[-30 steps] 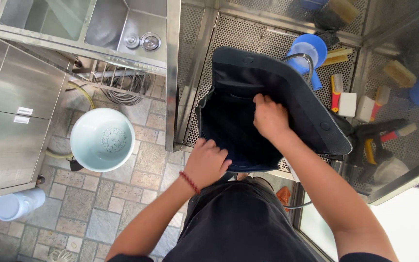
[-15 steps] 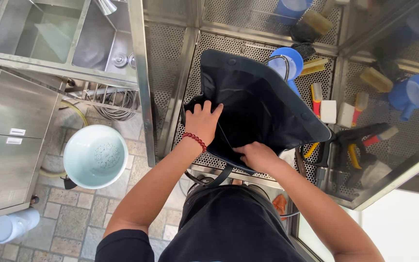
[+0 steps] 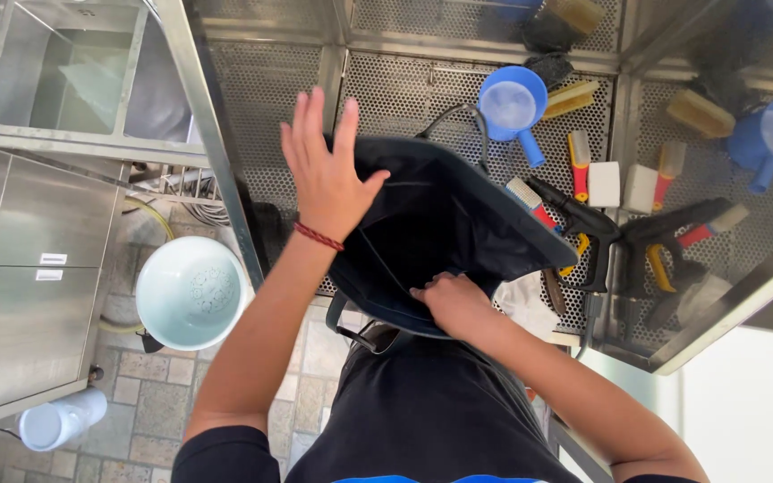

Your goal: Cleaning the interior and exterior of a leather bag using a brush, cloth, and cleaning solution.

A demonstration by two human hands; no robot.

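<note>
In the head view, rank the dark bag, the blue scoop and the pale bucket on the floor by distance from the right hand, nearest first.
1. dark bag: gripped by the right hand at its near rim.
2. blue scoop: beyond the bag, on the perforated counter.
3. pale bucket: far left, on the floor.

Bag (image 3: 440,241) at centre on perforated counter (image 3: 261,80), w/ both hands on it.
Left hand (image 3: 328,165) at bag's 10 o'clock, right hand (image 3: 454,304) at 6; scoop (image 3: 512,103) at 1, bucket (image 3: 190,291) on floor at 9.
</note>
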